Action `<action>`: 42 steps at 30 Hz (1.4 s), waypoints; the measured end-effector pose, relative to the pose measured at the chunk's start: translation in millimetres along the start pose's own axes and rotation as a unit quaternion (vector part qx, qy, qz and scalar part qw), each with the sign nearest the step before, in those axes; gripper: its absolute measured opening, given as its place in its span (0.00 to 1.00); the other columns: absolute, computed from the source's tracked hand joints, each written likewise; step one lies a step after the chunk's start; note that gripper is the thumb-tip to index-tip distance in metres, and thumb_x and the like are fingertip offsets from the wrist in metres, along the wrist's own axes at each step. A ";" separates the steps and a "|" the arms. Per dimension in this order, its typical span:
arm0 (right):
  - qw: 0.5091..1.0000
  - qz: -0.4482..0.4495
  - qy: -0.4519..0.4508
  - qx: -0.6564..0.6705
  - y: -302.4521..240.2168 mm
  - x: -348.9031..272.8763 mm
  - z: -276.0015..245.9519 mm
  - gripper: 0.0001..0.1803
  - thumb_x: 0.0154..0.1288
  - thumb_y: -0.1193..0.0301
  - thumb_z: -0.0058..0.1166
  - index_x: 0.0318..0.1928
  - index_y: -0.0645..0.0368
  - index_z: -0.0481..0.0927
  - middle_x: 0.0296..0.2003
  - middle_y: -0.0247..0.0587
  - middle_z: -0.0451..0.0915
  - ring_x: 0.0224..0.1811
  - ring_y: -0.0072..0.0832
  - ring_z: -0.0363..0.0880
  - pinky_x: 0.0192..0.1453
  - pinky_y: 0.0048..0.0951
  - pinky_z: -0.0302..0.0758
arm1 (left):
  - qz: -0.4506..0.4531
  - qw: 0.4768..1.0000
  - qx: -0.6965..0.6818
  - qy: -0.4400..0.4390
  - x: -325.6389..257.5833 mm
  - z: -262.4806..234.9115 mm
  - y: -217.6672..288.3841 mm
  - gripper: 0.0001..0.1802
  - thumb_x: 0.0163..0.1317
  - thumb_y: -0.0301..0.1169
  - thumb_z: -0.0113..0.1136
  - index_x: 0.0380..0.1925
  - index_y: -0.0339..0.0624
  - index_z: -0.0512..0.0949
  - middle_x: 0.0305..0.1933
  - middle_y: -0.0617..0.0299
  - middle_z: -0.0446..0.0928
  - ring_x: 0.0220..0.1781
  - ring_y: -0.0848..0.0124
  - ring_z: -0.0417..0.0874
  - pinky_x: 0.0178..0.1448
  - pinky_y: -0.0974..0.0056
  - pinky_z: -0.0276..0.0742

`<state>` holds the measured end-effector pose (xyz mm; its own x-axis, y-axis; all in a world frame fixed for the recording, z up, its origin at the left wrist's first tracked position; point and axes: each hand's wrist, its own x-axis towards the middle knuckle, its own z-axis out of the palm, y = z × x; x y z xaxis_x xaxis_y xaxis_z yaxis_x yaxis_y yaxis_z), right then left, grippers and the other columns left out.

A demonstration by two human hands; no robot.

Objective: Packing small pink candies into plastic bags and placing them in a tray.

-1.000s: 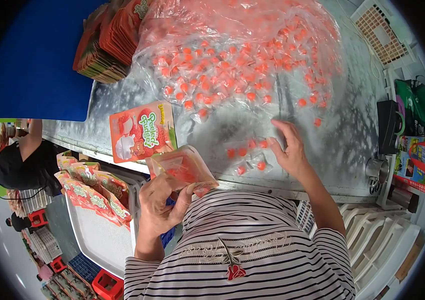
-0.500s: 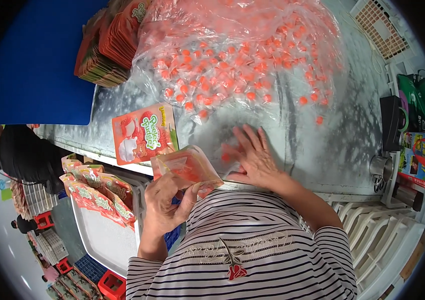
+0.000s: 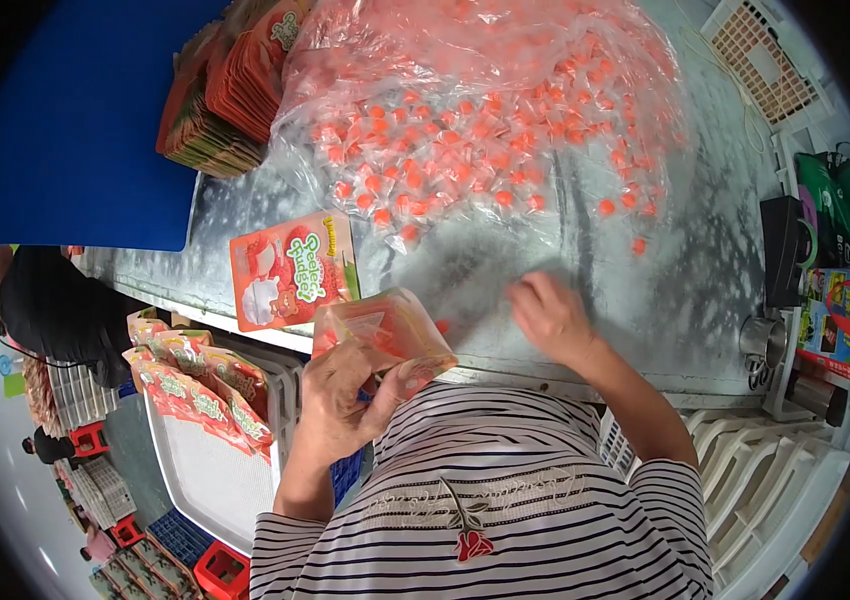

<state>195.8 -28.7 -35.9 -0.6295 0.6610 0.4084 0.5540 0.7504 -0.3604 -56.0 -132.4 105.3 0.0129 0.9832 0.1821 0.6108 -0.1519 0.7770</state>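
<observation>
My left hand [image 3: 340, 400] grips a red-and-clear candy pouch [image 3: 382, 325] by its lower edge, at the table's front edge. Orange-red pieces show inside the pouch. A single wrapped candy [image 3: 442, 327] lies right at the pouch's table-side edge. My right hand [image 3: 553, 318] is over the table to the right of the pouch, its fingers bent and blurred, so whether it holds anything is unclear. Beyond both hands a heap of orange-red wrapped candies [image 3: 455, 165] spreads out of a large clear plastic bag [image 3: 445, 40]. A flat printed pouch [image 3: 293, 270] lies to the left.
Stacked flat pouches [image 3: 220, 100] stand at the far left by a blue panel [image 3: 65, 120]. Lower left, a white tray [image 3: 215, 490] holds several filled pouches [image 3: 200, 385]. A metal cup [image 3: 763, 338] and a white basket [image 3: 770, 60] are on the right. Other people are at left.
My right hand has moved right, away from the pouch, and its spread fingers have bent. A candy now shows beside the pouch. The left hand still grips the pouch.
</observation>
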 end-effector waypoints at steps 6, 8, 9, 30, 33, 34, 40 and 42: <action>0.830 0.322 0.083 0.448 -20.0 52.3 -37.5 0.07 0.68 0.73 0.55 0.46 0.59 0.78 0.32 0.35 0.82 0.23 0.09 0.69 0.25 0.14 0.67 | 0.013 1.000 0.008 -0.026 13.6 13.3 7.1 0.04 0.54 0.23 0.66 0.29 0.36 0.81 0.23 0.57 0.75 0.19 0.66 0.74 0.23 0.64 0.70; 0.666 0.329 0.082 0.665 -52.5 81.6 -59.1 0.10 0.69 0.74 0.53 0.50 0.58 0.75 0.33 0.36 0.82 0.22 0.09 0.67 0.24 0.14 0.66 | 0.066 0.997 0.022 -0.035 15.9 15.3 6.6 0.04 0.54 0.23 0.66 0.28 0.36 0.79 0.22 0.56 0.74 0.22 0.62 0.76 0.25 0.60 0.72; 0.691 0.290 0.087 0.656 -63.8 90.6 -58.6 0.12 0.70 0.73 0.52 0.52 0.58 0.73 0.35 0.36 0.82 0.22 0.09 0.67 0.25 0.14 0.67 | 0.060 0.996 0.042 -0.053 15.4 15.3 7.1 0.05 0.54 0.24 0.66 0.27 0.36 0.78 0.23 0.56 0.73 0.25 0.58 0.78 0.28 0.58 0.74; 0.968 0.088 -0.052 0.230 -65.1 46.1 12.0 0.14 0.70 0.68 0.46 0.48 0.65 0.78 0.47 0.48 0.77 0.49 0.33 0.76 0.53 0.37 0.73 | -0.045 0.996 0.019 0.077 4.5 -24.1 -3.3 0.04 0.58 0.25 0.66 0.32 0.36 0.81 0.26 0.58 0.78 0.23 0.71 0.78 0.29 0.68 0.73; 0.982 -0.065 -0.146 0.098 -74.1 32.6 26.8 0.16 0.65 0.70 0.50 0.51 0.63 0.76 0.51 0.50 0.73 0.54 0.38 0.72 0.54 0.43 0.73 | -0.044 0.995 0.032 0.083 3.5 -27.6 0.6 0.05 0.59 0.25 0.66 0.32 0.35 0.81 0.27 0.59 0.79 0.24 0.72 0.78 0.29 0.69 0.73; 0.966 -0.094 -0.233 0.062 -73.5 28.8 30.3 0.17 0.63 0.71 0.52 0.52 0.62 0.76 0.52 0.51 0.70 0.56 0.41 0.69 0.56 0.46 0.72 | -0.048 0.995 0.033 0.084 3.8 -26.8 2.3 0.05 0.58 0.25 0.66 0.32 0.35 0.81 0.26 0.58 0.78 0.23 0.71 0.78 0.29 0.69 0.72; 0.898 0.223 0.025 0.378 -54.2 66.3 -10.7 0.09 0.64 0.80 0.55 0.46 0.63 0.77 0.39 0.41 0.77 0.33 0.23 0.79 0.36 0.21 0.75 | -0.011 0.999 0.028 0.023 7.9 -14.4 3.9 0.05 0.58 0.25 0.66 0.30 0.35 0.80 0.25 0.58 0.78 0.23 0.71 0.77 0.29 0.69 0.72; 0.889 0.171 0.080 0.417 -70.7 90.7 -47.4 0.09 0.66 0.79 0.53 0.47 0.64 0.76 0.39 0.38 0.76 0.35 0.23 0.78 0.39 0.22 0.75 | 0.003 0.999 0.031 0.016 10.4 -8.7 7.7 0.06 0.57 0.25 0.67 0.31 0.35 0.80 0.25 0.58 0.77 0.23 0.70 0.77 0.29 0.68 0.72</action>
<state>125.3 -21.8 66.3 -0.3788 0.8922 0.2459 0.0598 0.2887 -0.9556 -58.0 -124.2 118.4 -0.0091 0.9784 0.2067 0.6594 -0.1495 0.7368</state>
